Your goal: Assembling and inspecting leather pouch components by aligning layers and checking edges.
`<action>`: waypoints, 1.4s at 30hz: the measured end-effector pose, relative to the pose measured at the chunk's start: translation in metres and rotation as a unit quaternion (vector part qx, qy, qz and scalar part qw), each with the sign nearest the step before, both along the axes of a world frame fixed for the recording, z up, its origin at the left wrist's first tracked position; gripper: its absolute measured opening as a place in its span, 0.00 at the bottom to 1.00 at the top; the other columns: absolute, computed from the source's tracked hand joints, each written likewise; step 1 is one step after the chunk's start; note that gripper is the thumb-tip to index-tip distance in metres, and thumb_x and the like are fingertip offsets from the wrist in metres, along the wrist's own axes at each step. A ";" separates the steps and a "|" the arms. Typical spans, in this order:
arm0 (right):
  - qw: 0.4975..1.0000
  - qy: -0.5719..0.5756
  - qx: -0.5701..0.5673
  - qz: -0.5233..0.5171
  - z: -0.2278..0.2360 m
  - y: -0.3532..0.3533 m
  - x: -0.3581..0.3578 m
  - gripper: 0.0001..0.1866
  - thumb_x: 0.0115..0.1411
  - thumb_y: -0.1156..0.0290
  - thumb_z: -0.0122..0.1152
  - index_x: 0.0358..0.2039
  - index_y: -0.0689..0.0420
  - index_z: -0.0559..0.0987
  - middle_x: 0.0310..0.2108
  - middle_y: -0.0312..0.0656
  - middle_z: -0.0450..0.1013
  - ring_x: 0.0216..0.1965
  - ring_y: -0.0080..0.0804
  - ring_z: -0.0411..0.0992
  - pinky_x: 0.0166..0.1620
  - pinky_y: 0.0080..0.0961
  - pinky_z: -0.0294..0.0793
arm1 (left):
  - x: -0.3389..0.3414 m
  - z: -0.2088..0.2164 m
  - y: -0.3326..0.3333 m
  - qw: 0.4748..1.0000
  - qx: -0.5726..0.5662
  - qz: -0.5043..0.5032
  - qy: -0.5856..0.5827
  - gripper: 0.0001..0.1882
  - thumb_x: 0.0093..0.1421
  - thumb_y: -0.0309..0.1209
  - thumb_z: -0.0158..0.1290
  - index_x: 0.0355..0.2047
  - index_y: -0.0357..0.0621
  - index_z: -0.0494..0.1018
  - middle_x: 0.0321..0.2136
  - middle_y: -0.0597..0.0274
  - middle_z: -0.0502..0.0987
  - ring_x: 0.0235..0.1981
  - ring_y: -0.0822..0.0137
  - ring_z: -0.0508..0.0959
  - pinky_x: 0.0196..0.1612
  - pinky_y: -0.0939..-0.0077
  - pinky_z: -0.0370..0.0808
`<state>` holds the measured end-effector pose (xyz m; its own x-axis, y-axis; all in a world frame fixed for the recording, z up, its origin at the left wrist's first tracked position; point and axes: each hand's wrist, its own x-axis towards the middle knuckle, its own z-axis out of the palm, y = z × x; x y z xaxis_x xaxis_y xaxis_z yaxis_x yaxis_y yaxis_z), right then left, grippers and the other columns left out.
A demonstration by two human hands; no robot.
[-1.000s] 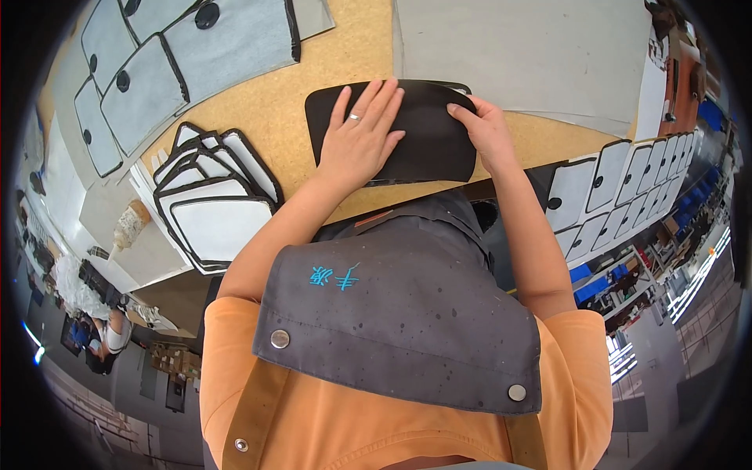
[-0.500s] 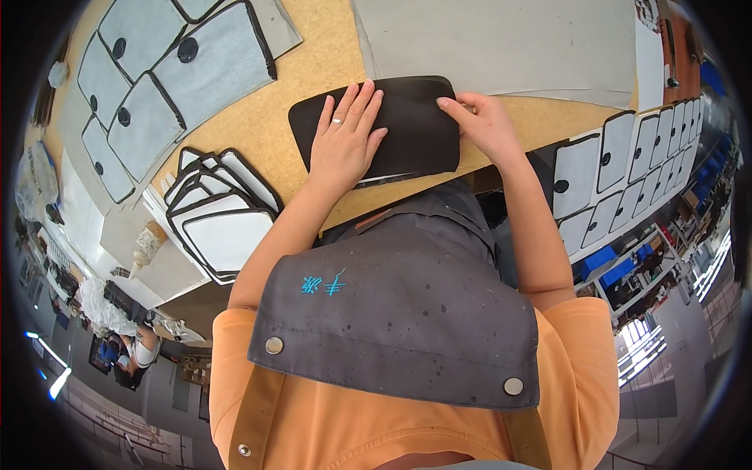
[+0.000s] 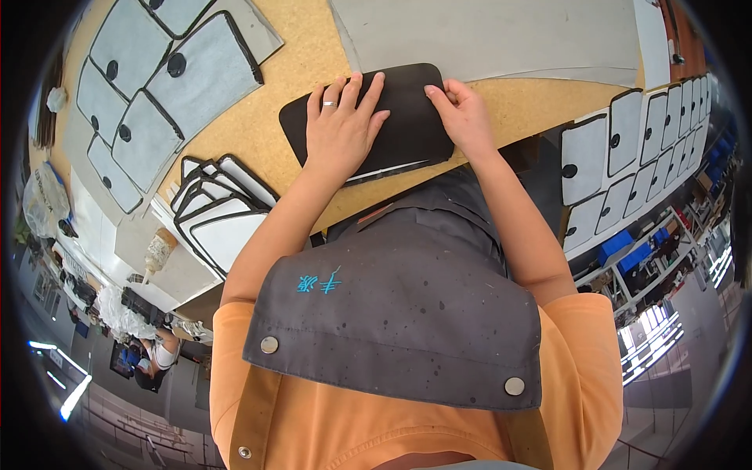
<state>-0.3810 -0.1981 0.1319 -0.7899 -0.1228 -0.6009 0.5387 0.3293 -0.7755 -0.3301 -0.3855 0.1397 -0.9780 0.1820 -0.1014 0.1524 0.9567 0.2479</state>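
A black, round-cornered flat panel (image 3: 411,117) lies at the near edge of the tan worktable (image 3: 540,102). A thin white strip shows along its near edge. My left hand (image 3: 342,129) rests on the panel's left half with its fingers spread, a ring on one of them. At the upper right edge my right hand (image 3: 464,117) pinches the panel, thumb on top and the other fingers curled at the side. What lies beneath the panel is mostly hidden.
Left of my forearm is a fanned pile of white panels with black rims (image 3: 227,231). Pale panels with black discs (image 3: 207,70) lie farther left; more stand in rows at right (image 3: 583,160). A grey sheet (image 3: 486,39) covers the far table. Another person (image 3: 160,352) is at lower left.
The view has shifted slightly. My left fingers are spread somewhat wider on the panel. My right hand keeps its pinch at the right edge, its fingers a little more curled.
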 end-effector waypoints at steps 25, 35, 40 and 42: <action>0.995 0.034 0.089 0.003 -0.008 -0.005 -0.002 0.17 0.57 0.61 0.51 0.19 0.62 0.71 0.14 0.46 0.66 0.15 0.37 0.64 0.22 0.31 0.62 | -0.032 0.000 0.024 0.989 0.002 -0.145 -0.001 0.26 0.59 0.41 0.46 0.57 0.50 0.60 0.53 0.66 0.66 0.53 0.67 0.66 0.49 0.70 0.62; 0.993 0.025 0.111 0.010 -0.005 -0.008 -0.009 0.18 0.56 0.61 0.50 0.17 0.63 0.71 0.14 0.48 0.67 0.16 0.41 0.65 0.23 0.34 0.64 | -0.042 0.002 0.029 0.982 -0.046 -0.184 -0.009 0.24 0.58 0.37 0.48 0.56 0.50 0.62 0.49 0.66 0.68 0.47 0.66 0.68 0.48 0.68 0.61; 0.995 0.010 0.095 0.036 -0.011 -0.002 -0.011 0.17 0.57 0.61 0.50 0.21 0.63 0.74 0.15 0.45 0.68 0.17 0.34 0.65 0.24 0.28 0.64 | -0.044 0.007 0.035 0.986 0.022 -0.167 0.012 0.24 0.57 0.33 0.47 0.55 0.49 0.63 0.50 0.65 0.67 0.51 0.67 0.67 0.53 0.66 0.61; 0.994 -0.016 0.087 0.067 -0.005 0.004 -0.016 0.18 0.58 0.60 0.50 0.25 0.63 0.76 0.16 0.41 0.70 0.17 0.25 0.64 0.24 0.23 0.64 | -0.042 -0.003 0.033 0.985 0.036 -0.165 0.016 0.23 0.58 0.32 0.46 0.55 0.47 0.62 0.52 0.65 0.66 0.53 0.67 0.66 0.54 0.66 0.61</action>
